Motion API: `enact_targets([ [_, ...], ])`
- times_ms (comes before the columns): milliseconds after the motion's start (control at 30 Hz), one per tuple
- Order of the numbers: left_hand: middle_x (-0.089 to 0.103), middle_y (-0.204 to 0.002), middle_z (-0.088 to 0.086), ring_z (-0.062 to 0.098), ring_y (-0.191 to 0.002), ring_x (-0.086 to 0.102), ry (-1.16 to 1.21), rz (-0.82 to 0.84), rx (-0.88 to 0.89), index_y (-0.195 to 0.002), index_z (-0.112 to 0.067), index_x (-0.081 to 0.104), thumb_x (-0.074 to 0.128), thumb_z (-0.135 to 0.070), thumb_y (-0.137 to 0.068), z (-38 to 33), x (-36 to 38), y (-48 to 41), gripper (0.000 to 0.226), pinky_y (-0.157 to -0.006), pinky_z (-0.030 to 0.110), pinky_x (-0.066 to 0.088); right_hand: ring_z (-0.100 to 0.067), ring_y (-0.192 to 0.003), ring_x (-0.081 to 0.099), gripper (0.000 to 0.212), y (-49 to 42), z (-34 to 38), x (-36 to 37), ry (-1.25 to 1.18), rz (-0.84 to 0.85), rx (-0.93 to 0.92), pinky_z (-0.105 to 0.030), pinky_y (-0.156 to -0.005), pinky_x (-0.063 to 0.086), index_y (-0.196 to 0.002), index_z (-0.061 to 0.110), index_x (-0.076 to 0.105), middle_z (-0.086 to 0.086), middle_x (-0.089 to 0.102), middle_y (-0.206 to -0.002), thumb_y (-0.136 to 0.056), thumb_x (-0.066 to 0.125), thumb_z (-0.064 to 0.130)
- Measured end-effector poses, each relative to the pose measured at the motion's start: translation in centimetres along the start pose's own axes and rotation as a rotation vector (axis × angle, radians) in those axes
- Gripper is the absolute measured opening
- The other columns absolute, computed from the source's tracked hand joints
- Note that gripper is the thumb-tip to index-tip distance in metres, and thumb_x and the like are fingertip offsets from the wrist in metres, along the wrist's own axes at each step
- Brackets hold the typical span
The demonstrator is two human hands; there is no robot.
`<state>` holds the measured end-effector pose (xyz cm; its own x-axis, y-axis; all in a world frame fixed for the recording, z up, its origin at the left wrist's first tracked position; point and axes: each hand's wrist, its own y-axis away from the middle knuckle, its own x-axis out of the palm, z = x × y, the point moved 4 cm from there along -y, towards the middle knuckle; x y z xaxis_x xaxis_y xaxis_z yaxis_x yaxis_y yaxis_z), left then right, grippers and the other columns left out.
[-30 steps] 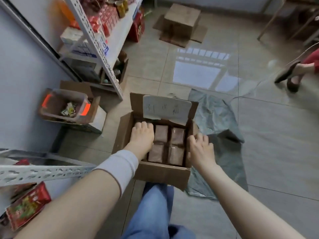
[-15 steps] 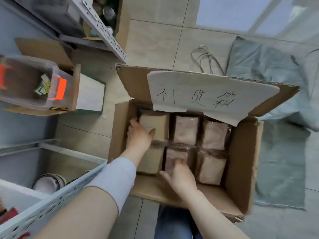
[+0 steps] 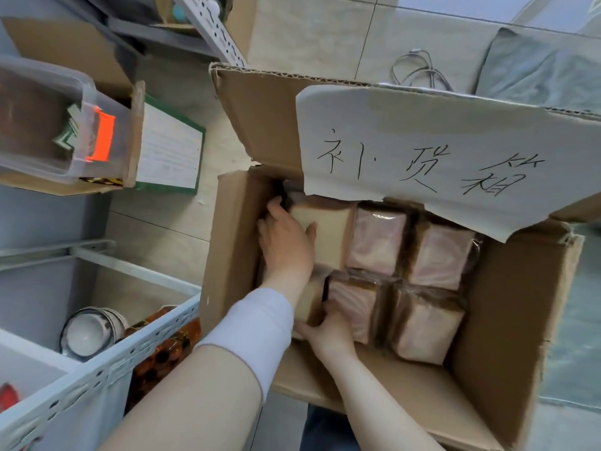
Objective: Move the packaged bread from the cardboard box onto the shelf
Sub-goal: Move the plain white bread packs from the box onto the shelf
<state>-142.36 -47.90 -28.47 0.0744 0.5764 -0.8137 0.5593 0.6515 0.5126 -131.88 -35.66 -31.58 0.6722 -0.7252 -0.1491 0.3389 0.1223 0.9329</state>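
An open cardboard box (image 3: pixel 507 320) on the floor holds several clear-wrapped bread packages in two rows, such as the far middle package (image 3: pixel 377 242) and the near right package (image 3: pixel 426 323). My left hand (image 3: pixel 286 245) reaches into the box's left side, fingers down the side of the far-left bread package (image 3: pixel 328 226) and thumb across its top. My right hand (image 3: pixel 328 330) clasps the near edge of the near-left bread package (image 3: pixel 309 301), which my left wrist mostly hides. The white perforated shelf (image 3: pixel 107 369) runs along the lower left, beside the box.
A handwritten paper label (image 3: pixel 455 151) hangs from the raised back flap over the far row. Left of the box sit a clear plastic bin (image 3: pixel 65 125) and a green-edged board (image 3: pixel 169 151). White bowls (image 3: pixel 91 330) and orange packets (image 3: pixel 162 349) lie under the shelf rail. A cable (image 3: pixel 419 70) and grey bag (image 3: pixel 536 70) lie behind.
My head has dropped closer over the box. My right hand slid left from the middle package to the near-left one. My left hand has pushed deeper along the far-left package.
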Motion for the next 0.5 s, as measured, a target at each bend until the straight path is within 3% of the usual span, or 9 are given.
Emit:
enact_targets([
  [133, 0.045, -0.134, 0.016, 0.032, -0.126, 0.038, 0.083, 0.154, -0.027, -0.132, -0.008, 0.037, 0.071, -0.032, -0.077, 0.1, 0.1, -1.0, 0.068, -0.102, 0.036, 0.033, -0.022, -0.121, 0.052, 0.074, 1.3, -1.1, -2.7, -0.038, -0.017, -0.032, -0.019, -0.088, 0.036, -0.133, 0.009, 0.043, -0.006, 0.056, -0.131, -0.073, 0.076, 0.035],
  [267, 0.051, -0.125, 0.013, 0.03, -0.113, 0.051, 0.126, 0.307, -0.032, -0.12, -0.011, 0.049, 0.073, -0.036, -0.075, 0.2, -0.7, -0.9, 0.057, -0.089, 0.032, 0.042, -0.012, -0.092, 0.057, 0.065, 3.7, -2.8, -7.0, -0.094, -0.06, -0.035, -0.02, -0.081, 0.046, -0.123, 0.013, 0.052, 0.005, 0.059, -0.102, -0.069, 0.079, 0.035],
  [333, 0.055, -0.11, 0.007, 0.026, -0.102, 0.054, 0.204, 0.305, -0.02, -0.107, -0.012, 0.05, 0.074, -0.034, -0.075, 0.1, -1.5, 0.1, 0.046, -0.078, 0.029, 0.041, -0.013, -0.091, 0.061, 0.055, 5.1, -3.4, -8.9, -0.113, -0.054, -0.047, -0.029, -0.084, 0.052, -0.113, 0.016, 0.057, 0.002, 0.064, -0.101, -0.067, 0.081, 0.032],
  [400, 0.053, -0.099, 0.001, 0.022, -0.097, 0.053, 0.302, 0.246, -0.023, -0.106, -0.012, 0.049, 0.073, -0.032, -0.076, 0.2, -2.6, 1.8, 0.043, -0.074, 0.027, 0.039, -0.012, -0.089, 0.063, 0.044, 6.9, -3.6, -10.7, -0.094, -0.046, -0.097, -0.024, -0.078, 0.052, -0.103, 0.018, 0.061, 0.0, 0.068, -0.099, -0.066, 0.082, 0.029],
  [500, 0.055, -0.11, 0.003, 0.023, -0.108, 0.054, 0.538, 0.118, -0.113, -0.115, -0.011, 0.045, 0.072, -0.03, -0.077, 1.3, -4.6, 5.0, 0.05, -0.083, 0.03, 0.042, -0.012, -0.086, 0.063, 0.038, 9.7, -4.1, -13.2, -0.024, -0.063, -0.187, -0.023, -0.077, 0.05, -0.097, 0.016, 0.066, 0.001, 0.07, -0.091, -0.065, 0.083, 0.026],
])
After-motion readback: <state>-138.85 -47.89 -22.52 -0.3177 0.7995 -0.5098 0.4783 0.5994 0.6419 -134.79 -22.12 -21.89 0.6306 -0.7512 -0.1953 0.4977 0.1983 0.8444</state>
